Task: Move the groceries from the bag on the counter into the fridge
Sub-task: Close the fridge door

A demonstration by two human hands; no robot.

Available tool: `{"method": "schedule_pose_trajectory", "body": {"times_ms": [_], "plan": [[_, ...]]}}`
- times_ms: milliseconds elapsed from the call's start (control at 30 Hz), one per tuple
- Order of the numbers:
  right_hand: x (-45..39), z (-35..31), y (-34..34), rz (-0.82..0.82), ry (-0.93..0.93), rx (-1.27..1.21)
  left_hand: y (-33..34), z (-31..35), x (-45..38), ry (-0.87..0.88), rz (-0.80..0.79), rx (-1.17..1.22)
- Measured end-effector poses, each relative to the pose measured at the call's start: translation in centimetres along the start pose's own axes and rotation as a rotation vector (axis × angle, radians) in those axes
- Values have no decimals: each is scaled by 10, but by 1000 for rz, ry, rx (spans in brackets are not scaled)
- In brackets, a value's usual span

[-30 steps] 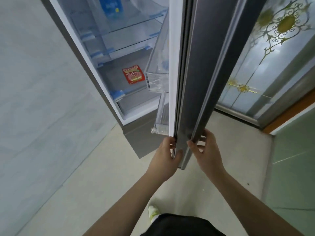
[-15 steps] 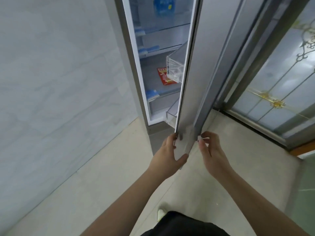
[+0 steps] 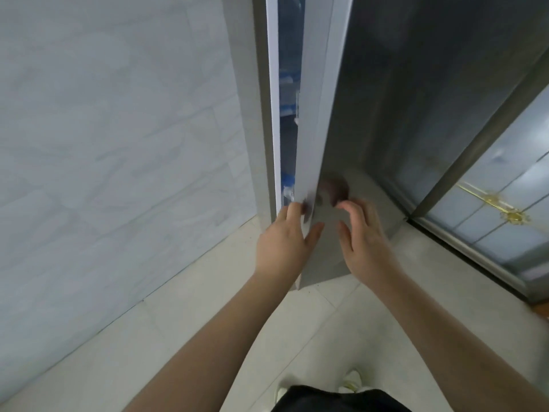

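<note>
Both hands sit at the lower centre of the frame, one on each side of the free edge of the fridge door (image 3: 315, 144), which stands only a narrow gap away from the fridge (image 3: 261, 114) body. The left hand (image 3: 282, 245) lies against the pale edge strip of the door, fingers reaching toward the gap and thumb (image 3: 313, 233) laid on the outer face; whether the fingers wrap the edge or merely rest there cannot be told, as the fingertips are blurred. The right hand (image 3: 365, 242) hovers just off the grey outer face, fingers spread and loosely bent, holding nothing. This placement, in my judgement, suits steering the door through its swing: one hand governs the edge, the other is placed to press the panel. Through the slit at upper centre, only blurred blue and white shapes show inside; no shelf contents can be identified. The bag, the counter and the groceries are not in view, so how far the task has got cannot be assessed. A tiled wall (image 3: 118, 144) fills the left of the frame, a patterned glass door (image 3: 490, 203) the right, and pale floor tiles (image 3: 178, 322) lie below.
</note>
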State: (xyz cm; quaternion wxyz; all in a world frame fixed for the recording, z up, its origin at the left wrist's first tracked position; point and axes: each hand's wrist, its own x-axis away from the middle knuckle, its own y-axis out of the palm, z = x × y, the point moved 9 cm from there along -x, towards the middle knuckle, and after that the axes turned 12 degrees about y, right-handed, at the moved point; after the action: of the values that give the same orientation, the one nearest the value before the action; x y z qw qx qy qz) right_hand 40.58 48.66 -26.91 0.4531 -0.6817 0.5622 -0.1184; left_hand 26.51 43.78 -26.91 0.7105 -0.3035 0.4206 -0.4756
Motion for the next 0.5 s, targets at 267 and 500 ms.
{"method": "schedule_pose_trajectory", "body": {"times_ms": [267,500], "plan": [[-24,13,16,30,-49,145,2,-18,-21,-38,100,-169],[-67,4,40,-97,-245,269,0,-32,-35,-162,240,-146]]}}
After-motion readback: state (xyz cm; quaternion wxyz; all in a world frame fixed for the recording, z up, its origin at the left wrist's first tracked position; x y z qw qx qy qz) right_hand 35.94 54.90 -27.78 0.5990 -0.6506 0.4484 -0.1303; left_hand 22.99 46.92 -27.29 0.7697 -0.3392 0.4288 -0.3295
